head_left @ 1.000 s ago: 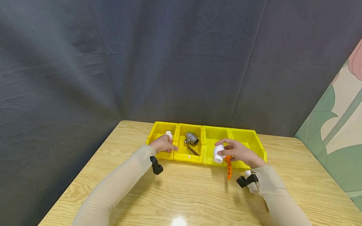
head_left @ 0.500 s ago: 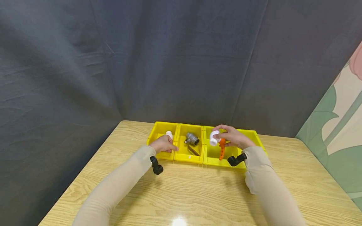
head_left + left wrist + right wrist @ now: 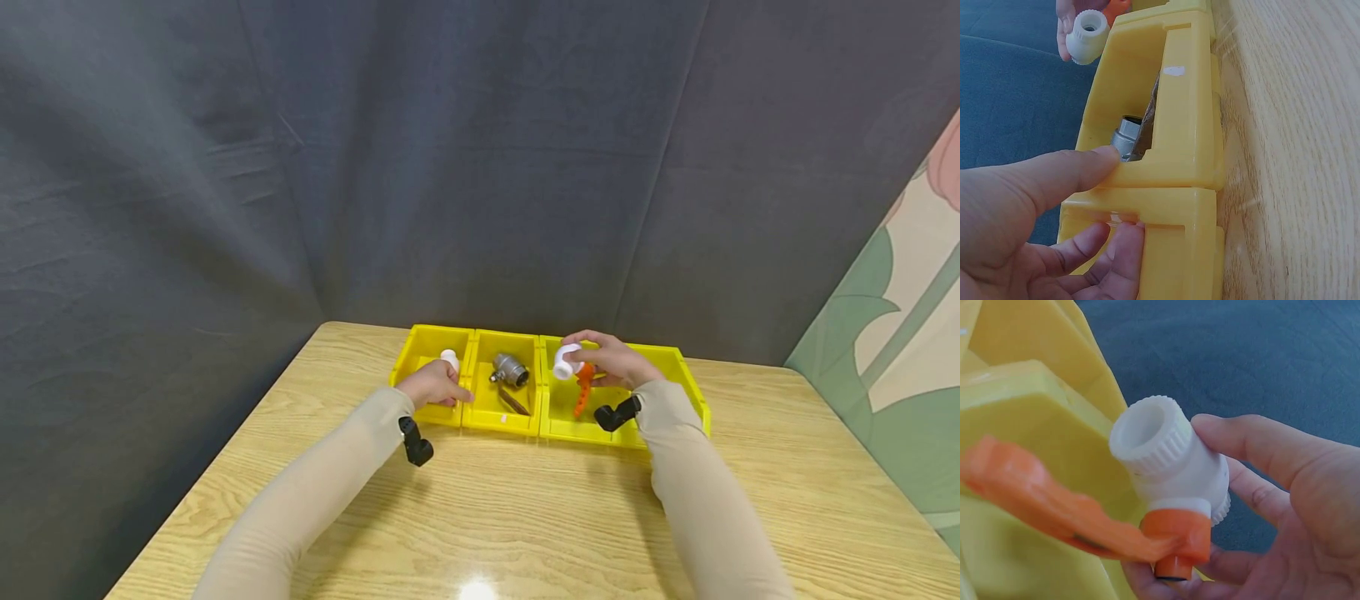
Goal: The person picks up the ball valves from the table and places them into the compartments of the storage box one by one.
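Note:
My right hand [image 3: 615,362] holds a white plastic ball valve [image 3: 1179,456] with a long orange lever handle [image 3: 1054,503]. Thumb and fingers grip its white body, over the third yellow bin [image 3: 558,425] from the left. Over at the left end, my left hand [image 3: 435,383] grips the wall between the first two yellow bins [image 3: 1147,199]: the thumb lies on the second bin's side, the fingers curl inside the first. Past that hand, a white fitting [image 3: 450,358] shows in the leftmost bin. A grey metal valve [image 3: 510,370] with a brownish lever [image 3: 513,402] lies in the second bin.
The yellow bins stand in a row near the back of the wooden table [image 3: 480,517]. Behind them hangs a dark grey curtain [image 3: 480,167]. A floral panel [image 3: 900,350] rises on the right.
My right hand has carried the ball valve away from me and slightly left, from the bins' front edge to over the third bin. The left hand stays put.

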The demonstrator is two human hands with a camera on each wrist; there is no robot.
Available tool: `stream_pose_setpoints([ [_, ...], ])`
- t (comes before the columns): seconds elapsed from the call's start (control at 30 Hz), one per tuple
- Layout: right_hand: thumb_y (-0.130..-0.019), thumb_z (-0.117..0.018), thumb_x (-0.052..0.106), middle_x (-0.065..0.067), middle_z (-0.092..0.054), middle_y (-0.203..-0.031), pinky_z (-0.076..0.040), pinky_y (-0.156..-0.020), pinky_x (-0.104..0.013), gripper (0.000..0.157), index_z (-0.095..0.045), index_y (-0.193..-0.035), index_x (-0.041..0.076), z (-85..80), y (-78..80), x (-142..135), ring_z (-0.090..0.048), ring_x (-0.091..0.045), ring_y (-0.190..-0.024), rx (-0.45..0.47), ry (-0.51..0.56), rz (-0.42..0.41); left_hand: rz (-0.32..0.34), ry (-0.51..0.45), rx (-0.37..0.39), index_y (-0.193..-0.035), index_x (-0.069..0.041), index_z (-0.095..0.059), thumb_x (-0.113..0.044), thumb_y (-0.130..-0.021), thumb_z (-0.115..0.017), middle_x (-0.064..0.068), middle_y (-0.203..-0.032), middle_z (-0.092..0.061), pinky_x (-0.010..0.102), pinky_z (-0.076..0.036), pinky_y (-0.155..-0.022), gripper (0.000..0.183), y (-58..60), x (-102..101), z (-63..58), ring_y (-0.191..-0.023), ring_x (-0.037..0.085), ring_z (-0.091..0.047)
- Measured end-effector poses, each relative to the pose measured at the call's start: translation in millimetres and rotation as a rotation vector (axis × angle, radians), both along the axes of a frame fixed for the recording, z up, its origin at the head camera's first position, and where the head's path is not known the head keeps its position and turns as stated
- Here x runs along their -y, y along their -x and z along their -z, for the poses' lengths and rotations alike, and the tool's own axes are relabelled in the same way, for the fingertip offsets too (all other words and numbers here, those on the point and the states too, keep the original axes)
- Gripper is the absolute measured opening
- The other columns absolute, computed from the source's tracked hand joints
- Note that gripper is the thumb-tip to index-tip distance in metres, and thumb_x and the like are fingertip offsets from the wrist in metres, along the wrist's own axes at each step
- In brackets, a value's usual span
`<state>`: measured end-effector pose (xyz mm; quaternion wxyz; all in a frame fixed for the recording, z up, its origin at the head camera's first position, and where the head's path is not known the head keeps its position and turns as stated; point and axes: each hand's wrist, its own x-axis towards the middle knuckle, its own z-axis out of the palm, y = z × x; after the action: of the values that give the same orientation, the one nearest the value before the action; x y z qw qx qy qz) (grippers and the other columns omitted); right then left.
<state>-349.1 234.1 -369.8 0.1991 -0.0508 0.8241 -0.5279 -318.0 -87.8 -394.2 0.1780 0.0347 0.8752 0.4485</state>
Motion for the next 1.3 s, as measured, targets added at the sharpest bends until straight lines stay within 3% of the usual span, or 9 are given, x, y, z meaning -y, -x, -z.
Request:
stream_pose_setpoints([
  [0.23,-0.094,-0.063,0.03,-0.008,-0.053,-0.112,-0.051,-0.078,-0.033,0.052,-0.045,-0.139,0.009,5.7,4.1,1.2,-0.053,-0.021,-0.084,0.021,0.03,0.017,-0.002,0.011,-0.005,-0.079,-0.007,-0.043,-0.015,-0.08,-0.079,0.001,-0.075,-0.038,0.021,-0.042,-0.06,0.037,-0.4,-0.5,0.8,-0.063,0.014,-0.05],
  [0.5,-0.094,-0.064,0.028,-0.014,-0.05,-0.123,-0.05,-0.09,-0.042,0.054,-0.044,-0.14,0.007,9.6,8.3,4.8,-0.055,-0.028,-0.098,0.03,0.018,0.032,-0.006,0.005,-0.001,-0.08,-0.006,-0.044,-0.014,-0.08,-0.079,0.002,-0.076,-0.038,0.021,-0.043,-0.061,0.036,-0.2,-0.3,-0.3,-0.064,0.015,-0.05],
  [0.9,-0.093,-0.064,0.03,-0.015,-0.048,-0.129,-0.047,-0.096,-0.047,0.05,-0.046,-0.136,0.011,14.5,15.6,7.9,-0.053,-0.032,-0.109,0.061,-0.022,0.054,-0.019,0.01,0.007,-0.081,-0.006,-0.045,-0.014,-0.08,-0.079,0.002,-0.077,-0.039,0.02,-0.043,-0.061,0.036,-0.4,-1.2,-1.3,-0.067,0.016,-0.051],
  [1.07,-0.092,-0.066,0.031,-0.013,-0.051,-0.124,-0.05,-0.092,-0.044,0.047,-0.049,-0.132,0.013,15.3,16.7,8.4,-0.054,-0.029,-0.103,0.078,-0.037,0.053,-0.016,0.02,0.007,-0.082,-0.006,-0.045,-0.015,-0.08,-0.079,0.002,-0.077,-0.039,0.021,-0.043,-0.062,0.036,-0.7,-1.2,-1.3,-0.067,0.016,-0.051],
  [1.3,-0.097,-0.059,0.026,-0.02,-0.043,-0.133,-0.052,-0.09,-0.046,0.052,-0.04,-0.141,0.006,19.1,14.8,12.7,-0.049,-0.032,-0.108,0.089,-0.038,0.051,-0.021,0.027,0.01,-0.081,-0.006,-0.045,-0.016,-0.081,-0.079,0.002,-0.077,-0.039,0.021,-0.043,-0.063,0.035,-0.9,-1.8,-2.0,-0.067,0.016,-0.051],
])
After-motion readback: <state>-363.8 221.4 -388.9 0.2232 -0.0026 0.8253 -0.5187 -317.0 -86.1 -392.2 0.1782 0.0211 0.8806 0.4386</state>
